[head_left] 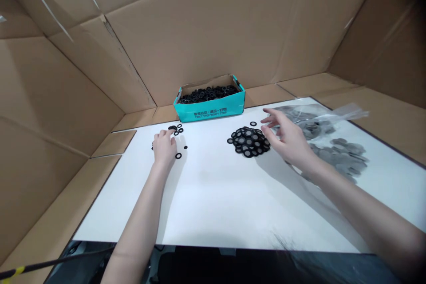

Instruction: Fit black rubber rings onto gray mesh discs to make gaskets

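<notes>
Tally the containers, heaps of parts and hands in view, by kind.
Teal box: 1
Clear plastic bag: 1
Heap of black rings: 1
Heaps of grey discs: 2, one under the bag
Hands: 2, the left hand and the right hand
Total: 7

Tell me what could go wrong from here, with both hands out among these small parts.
1. The right hand is close against the pile of black rings with grey centres. A careless sweep could scatter it, perhaps into the grey discs beside the wrist.
2. The loose black rings around the left hand lie spread on the smooth white board. A nudge might send one rolling away.
</notes>
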The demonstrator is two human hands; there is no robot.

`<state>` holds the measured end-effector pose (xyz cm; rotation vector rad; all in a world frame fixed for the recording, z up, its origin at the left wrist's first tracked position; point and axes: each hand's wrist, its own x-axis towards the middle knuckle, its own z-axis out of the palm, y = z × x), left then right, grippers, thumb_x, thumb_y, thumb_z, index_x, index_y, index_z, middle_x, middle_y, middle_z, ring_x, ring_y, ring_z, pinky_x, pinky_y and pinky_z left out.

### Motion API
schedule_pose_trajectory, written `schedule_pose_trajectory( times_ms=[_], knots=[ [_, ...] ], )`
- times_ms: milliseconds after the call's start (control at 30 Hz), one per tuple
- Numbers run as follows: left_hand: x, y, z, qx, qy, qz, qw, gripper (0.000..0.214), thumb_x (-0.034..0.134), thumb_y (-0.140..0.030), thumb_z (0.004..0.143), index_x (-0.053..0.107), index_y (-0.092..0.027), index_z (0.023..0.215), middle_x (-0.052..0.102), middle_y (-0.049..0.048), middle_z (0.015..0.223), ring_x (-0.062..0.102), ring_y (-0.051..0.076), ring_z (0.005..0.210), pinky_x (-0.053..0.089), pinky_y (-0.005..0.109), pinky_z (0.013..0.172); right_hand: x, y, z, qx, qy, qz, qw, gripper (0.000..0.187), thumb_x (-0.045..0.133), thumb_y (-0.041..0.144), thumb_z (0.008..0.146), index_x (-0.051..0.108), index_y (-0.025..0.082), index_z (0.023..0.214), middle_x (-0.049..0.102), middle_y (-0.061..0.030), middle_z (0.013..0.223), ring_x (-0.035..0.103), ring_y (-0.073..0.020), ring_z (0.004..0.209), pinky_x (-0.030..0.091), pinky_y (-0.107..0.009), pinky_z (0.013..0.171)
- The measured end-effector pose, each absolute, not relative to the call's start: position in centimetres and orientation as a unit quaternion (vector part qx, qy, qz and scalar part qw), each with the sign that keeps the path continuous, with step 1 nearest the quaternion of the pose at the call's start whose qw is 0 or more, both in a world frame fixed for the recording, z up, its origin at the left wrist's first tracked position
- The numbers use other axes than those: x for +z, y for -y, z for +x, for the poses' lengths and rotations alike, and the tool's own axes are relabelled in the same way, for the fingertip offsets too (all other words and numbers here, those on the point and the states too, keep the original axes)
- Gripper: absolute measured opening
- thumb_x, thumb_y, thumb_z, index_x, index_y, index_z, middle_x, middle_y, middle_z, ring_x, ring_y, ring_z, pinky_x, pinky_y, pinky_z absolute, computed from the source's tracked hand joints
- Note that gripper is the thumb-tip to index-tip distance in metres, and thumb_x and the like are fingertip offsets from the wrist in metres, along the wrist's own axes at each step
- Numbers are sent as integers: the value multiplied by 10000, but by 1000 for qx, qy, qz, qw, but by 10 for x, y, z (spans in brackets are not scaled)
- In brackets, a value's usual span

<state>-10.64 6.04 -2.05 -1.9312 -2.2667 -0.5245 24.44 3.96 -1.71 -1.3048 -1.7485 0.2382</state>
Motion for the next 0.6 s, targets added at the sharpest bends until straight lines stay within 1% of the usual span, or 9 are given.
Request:
schedule_pose_trajectory(
  times_ms=[33, 100, 167, 267, 333, 433, 500, 600],
  knots=[
    [-23, -61, -106, -162, 752, -636, 59, 414, 429, -190, 906, 642, -183, 1260, 605, 157, 1283, 501, 380, 1183, 447, 526, 968, -15, -37, 248, 88, 714, -529, 449, 352, 485, 317, 894, 570, 220, 1221, 703, -107, 1055, 649, -262, 903, 485, -387, 749],
    [-28, -62, -104, -143, 757, -634, 61, 399, 451, -241, 913, 651, -193, 1256, 571, 165, 1340, 461, 402, 1222, 418, 565, 988, -10, -29, 257, 54, 726, -533, 430, 241, 465, 325, 905, 638, 236, 1046, 704, -104, 1004, 641, -276, 937, 482, -408, 797],
    [-31, -63, -103, -128, 761, -633, 61, 370, 462, -264, 915, 676, -200, 1210, 560, 166, 1350, 444, 403, 1237, 397, 575, 1007, -5, -20, 269, 24, 724, -547, 419, 218, 459, 337, 902, 649, 230, 914, 703, -108, 954, 634, -280, 938, 475, -405, 805],
    [-32, -65, -103, -119, 766, -629, 62, 343, 469, -282, 916, 686, -211, 1171, 586, 159, 1298, 463, 384, 1219, 404, 547, 1005, -2, -9, 289, 22, 698, -587, 409, 194, 487, 358, 866, 617, 220, 824, 694, -101, 864, 622, -262, 862, 461, -356, 697],
    [-32, -67, -104, -117, 768, -626, 65, 377, 474, -300, 916, 646, -209, 1238, 586, 168, 1293, 471, 383, 1211, 407, 546, 997, -3, -5, 303, 21, 683, -613, 397, 183, 493, 363, 840, 582, 226, 757, 672, -86, 782, 608, -248, 789, 436, -344, 650],
    [-34, -70, -104, -111, 767, -629, 68, 444, 465, -331, 926, 573, -224, 1343, 564, 172, 1349, 463, 391, 1229, 381, 579, 1014, -13, -2, 321, 13, 674, -640, 368, 166, 488, 367, 811, 562, 234, 745, 665, -80, 768, 595, -247, 751, 430, -359, 656],
    [-35, -70, -103, -107, 764, -633, 66, 419, 449, -341, 936, 603, -236, 1312, 559, 159, 1374, 462, 391, 1239, 365, 590, 1027, -22, -2, 332, 2, 682, -648, 340, 139, 488, 353, 798, 558, 237, 766, 672, -87, 798, 593, -257, 767, 434, -369, 667],
    [-36, -72, -104, -107, 761, -636, 68, 367, 436, -324, 938, 669, -218, 1202, 600, 147, 1336, 492, 380, 1224, 373, 562, 1026, -36, -3, 344, -22, 703, -650, 289, 103, 497, 315, 803, 565, 238, 803, 676, -98, 849, 594, -281, 846, 441, -379, 694]
  ],
)
